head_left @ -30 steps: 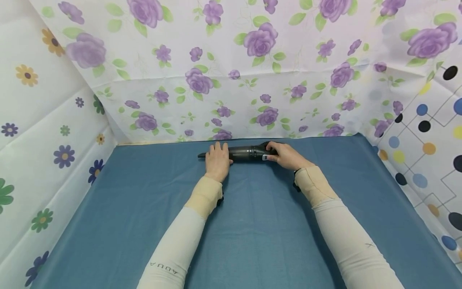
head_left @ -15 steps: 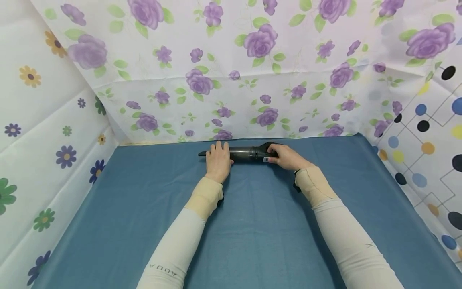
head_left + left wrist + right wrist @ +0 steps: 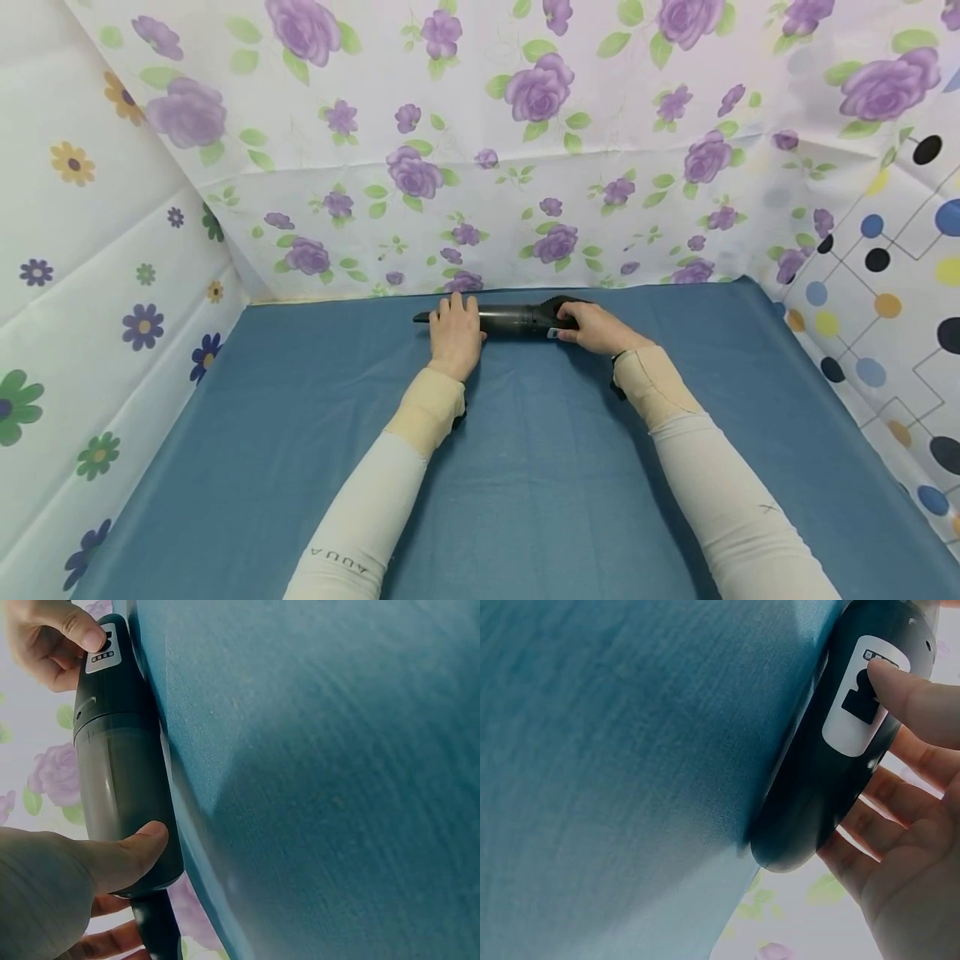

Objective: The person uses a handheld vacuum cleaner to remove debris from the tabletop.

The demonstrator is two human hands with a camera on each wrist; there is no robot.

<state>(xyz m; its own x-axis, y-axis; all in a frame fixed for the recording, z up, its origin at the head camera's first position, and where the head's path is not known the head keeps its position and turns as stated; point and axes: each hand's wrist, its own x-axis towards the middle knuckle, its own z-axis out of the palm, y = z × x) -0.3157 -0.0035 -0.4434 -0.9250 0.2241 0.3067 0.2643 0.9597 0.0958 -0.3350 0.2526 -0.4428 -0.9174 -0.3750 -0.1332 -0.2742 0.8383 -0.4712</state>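
A black handheld vacuum cleaner lies sideways at the back of the blue cloth. My left hand grips its front end, thumb on the near side of the smoky clear dust cup and fingers over the far side. A narrow black nozzle sticks out to the left past that hand. At the other end my right hand holds the handle body, fingers behind it. The right thumb rests on the pale panel with dark markings; it partly covers the panel.
Blue cloth covers the surface. Behind the vacuum rises a white sheet with purple roses. Flower-printed sheeting bounds the left side, and dotted sheeting the right.
The head view has shifted very slightly. Both hands keep their hold on the handheld vacuum cleaner, which stays in about the same place.
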